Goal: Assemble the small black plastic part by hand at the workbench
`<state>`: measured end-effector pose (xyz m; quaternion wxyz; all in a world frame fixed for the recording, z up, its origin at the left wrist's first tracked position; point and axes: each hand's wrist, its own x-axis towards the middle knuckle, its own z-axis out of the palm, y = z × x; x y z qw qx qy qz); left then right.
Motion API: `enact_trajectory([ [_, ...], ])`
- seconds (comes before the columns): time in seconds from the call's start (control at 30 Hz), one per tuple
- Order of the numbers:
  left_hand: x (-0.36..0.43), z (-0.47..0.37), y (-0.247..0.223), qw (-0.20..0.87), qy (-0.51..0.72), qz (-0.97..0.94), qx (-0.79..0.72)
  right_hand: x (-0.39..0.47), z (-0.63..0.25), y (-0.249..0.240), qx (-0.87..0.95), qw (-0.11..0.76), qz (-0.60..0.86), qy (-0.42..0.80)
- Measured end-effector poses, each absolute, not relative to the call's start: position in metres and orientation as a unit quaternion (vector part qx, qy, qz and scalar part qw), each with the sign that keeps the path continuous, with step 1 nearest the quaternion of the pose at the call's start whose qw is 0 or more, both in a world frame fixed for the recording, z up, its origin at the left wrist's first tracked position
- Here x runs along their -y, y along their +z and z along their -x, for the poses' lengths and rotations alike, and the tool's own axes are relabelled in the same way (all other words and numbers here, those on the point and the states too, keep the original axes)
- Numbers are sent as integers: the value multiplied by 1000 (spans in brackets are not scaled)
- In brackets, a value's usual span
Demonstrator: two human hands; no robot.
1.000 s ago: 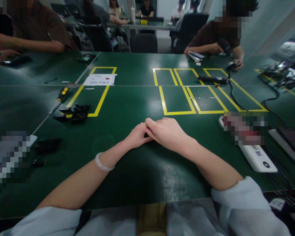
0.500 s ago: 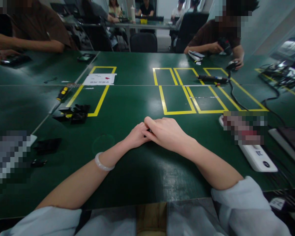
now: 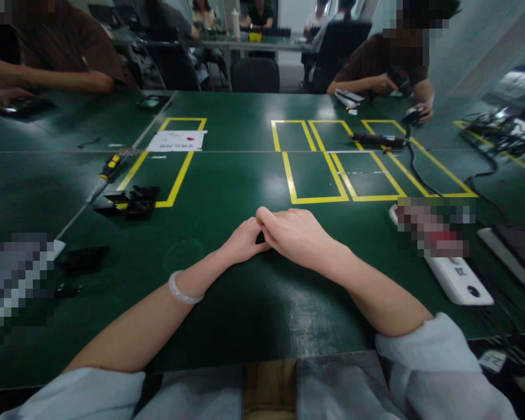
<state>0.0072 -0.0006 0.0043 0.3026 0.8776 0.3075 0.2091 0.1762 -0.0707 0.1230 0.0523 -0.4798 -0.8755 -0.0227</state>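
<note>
My left hand [image 3: 244, 242] and my right hand [image 3: 294, 232] meet above the green table [image 3: 227, 192], near its front middle. The right hand's curled fingers overlap those of the left, so the left fingertips are mostly hidden. Both hands are closed. A small dark patch shows between the thumbs and fingers; I cannot make out whether it is an object or shadow. A pale bangle [image 3: 184, 289] circles my left wrist.
Left lie black plastic parts [image 3: 137, 201], a yellow-black screwdriver [image 3: 111, 167] and a paper sheet [image 3: 178, 140]. A corded black tool [image 3: 378, 140] crosses the yellow tape at right. A white device [image 3: 461, 277] lies nearer. Two people sit opposite.
My hands stay joined in the same place. My right thumb has shifted slightly, and the dark gap between the hands looks a little different.
</note>
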Motion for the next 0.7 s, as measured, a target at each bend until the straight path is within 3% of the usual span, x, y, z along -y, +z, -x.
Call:
enact_trajectory([
  [0.7,2,-9,6,324,236,-866,-299,73,-177,127,872,82,483,18],
])
